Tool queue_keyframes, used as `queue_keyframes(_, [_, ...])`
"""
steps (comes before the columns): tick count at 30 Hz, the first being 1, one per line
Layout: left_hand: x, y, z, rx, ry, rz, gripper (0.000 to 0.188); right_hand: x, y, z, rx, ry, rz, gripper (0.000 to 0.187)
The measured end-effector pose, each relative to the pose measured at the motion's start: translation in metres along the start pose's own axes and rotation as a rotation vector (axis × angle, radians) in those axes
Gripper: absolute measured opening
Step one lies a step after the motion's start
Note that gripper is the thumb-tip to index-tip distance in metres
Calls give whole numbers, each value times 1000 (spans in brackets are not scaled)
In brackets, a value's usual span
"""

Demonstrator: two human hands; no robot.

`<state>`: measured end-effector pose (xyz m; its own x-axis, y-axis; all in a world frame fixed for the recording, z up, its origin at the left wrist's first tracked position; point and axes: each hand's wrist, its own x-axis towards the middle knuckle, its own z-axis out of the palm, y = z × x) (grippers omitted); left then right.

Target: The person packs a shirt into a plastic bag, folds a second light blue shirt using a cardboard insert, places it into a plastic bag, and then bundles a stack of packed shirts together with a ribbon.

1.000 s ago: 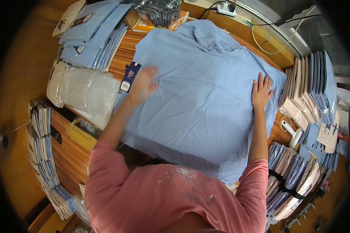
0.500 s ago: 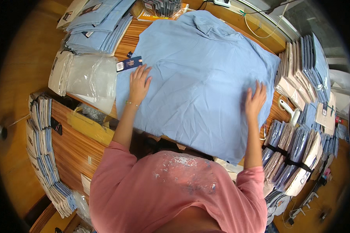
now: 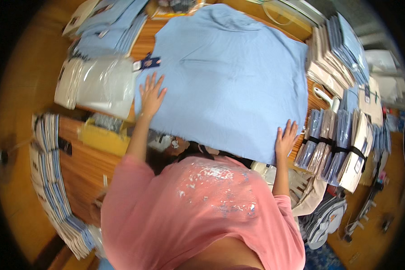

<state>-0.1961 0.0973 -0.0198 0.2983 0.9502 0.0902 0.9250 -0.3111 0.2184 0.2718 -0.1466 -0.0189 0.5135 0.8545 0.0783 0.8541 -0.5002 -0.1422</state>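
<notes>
A light blue garment (image 3: pixel 229 85), probably a shirt, lies spread over the wooden table, its collar end bunched at the far side. My left hand (image 3: pixel 151 96) rests on its left edge, fingers spread flat. Just beyond those fingertips is a dark blue hang tag (image 3: pixel 149 63) with a white label. At the near right corner of the cloth my right hand (image 3: pixel 287 138) lies with its fingers stretched out, pressing on the edge. Neither hand grasps anything.
Clear plastic bags (image 3: pixel 104 87) lie left of the garment, below folded blue shirts (image 3: pixel 114 33). To the right are folded beige garments (image 3: pixel 326 58), a white handled tool (image 3: pixel 326 98) and bagged shirts (image 3: pixel 333 144) bound by black straps. A side surface at left bears more folded garments (image 3: pixel 54 173).
My right hand has shifted down to the garment's near right corner. The cloth lies smoother, with fewer creases. My left hand stays by the left edge, fingers more spread. The view has shifted slightly.
</notes>
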Motion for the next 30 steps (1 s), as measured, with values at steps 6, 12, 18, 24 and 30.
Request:
queue_keyframes(6, [-22,-51,-29,-241,459,1,44,-53,8,-17,110,318,68,57])
queue_keyframes(12, [-64,-207,-16,-287,770,-905,34,-69,29,-16,121,99,330,54])
queue_keyframes(18, [-57,-276,-16,-389,360,-1009,57,-59,74,-6,400,-99,363,21])
queue_keyframes(24, [-44,-292,2,-95,401,-1052,54,-56,57,-17,377,-6,301,23])
queue_keyframes(30, [-63,-291,-39,-690,318,-1274,44,-32,48,-41,677,-58,229,23])
